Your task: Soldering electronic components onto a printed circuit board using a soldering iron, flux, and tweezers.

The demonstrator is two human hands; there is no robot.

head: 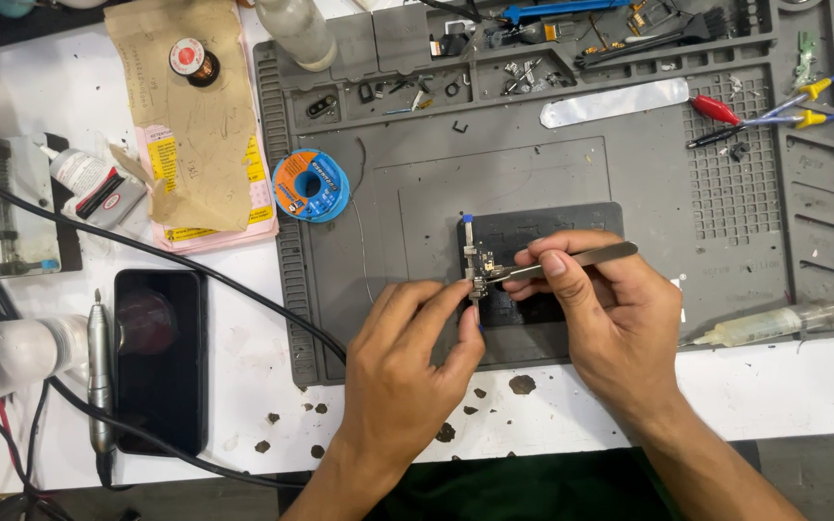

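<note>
We see the mat (649, 251) on the counter (793, 386), the phone (160, 359) left of it, the solder spool (311, 185) on its left part.

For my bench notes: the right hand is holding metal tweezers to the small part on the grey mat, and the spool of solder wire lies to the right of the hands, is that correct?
Not quite. In the head view the spool of solder wire lies to the left of the hands, up the grey mat. The right hand does hold the metal tweezers to the small part.

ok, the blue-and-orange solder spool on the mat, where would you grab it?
Pinch the solder spool across its outer rim, coming straight down from above. It lies flat on the grey mat with its hub hole facing up, so the round edge is exposed all round. The left hand is nearer; approach from the right, since papers crowd its left side.
</note>
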